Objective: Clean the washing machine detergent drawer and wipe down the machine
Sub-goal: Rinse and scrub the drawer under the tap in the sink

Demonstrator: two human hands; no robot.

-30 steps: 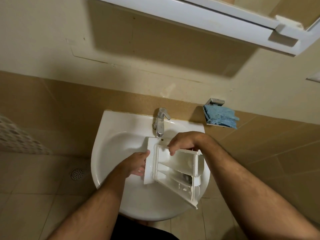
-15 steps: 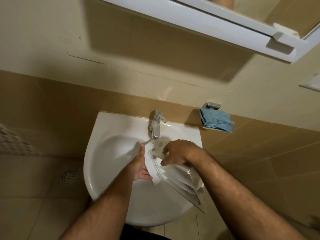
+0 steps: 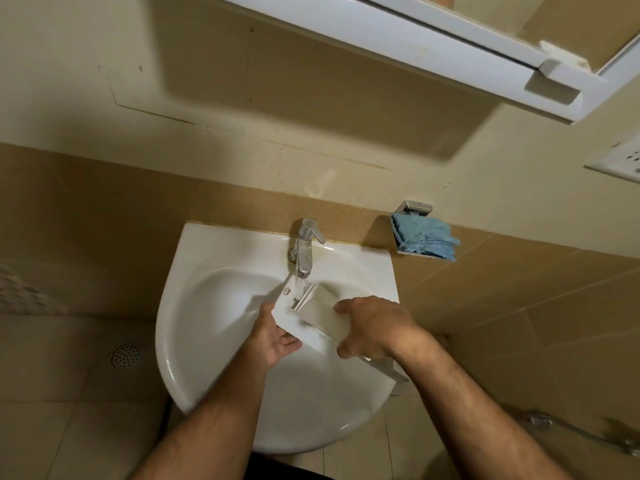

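A white plastic detergent drawer (image 3: 317, 318) is held tilted over the white sink (image 3: 214, 299), its front end just under the chrome tap (image 3: 304, 249). Water runs from the tap onto that end. My left hand (image 3: 277, 341) supports the drawer's front panel from below and the left, palm up, fingers curled under its edge. My right hand (image 3: 375, 330) grips the drawer's body from the right, and its wrist hides the rear part. A blue cloth (image 3: 424, 239) lies on a small wall-mounted holder to the right of the sink.
A white mirror cabinet (image 3: 450, 50) juts out overhead. A wall socket (image 3: 620, 161) sits at the far right. A floor drain (image 3: 126, 355) lies left of the sink, and a hose with a metal fitting (image 3: 585, 433) lies on the tiled floor at lower right.
The drawer has been turned from open side up to tilted on its side, and its front end has moved up under the running tap. Both hands have shifted their hold on it.
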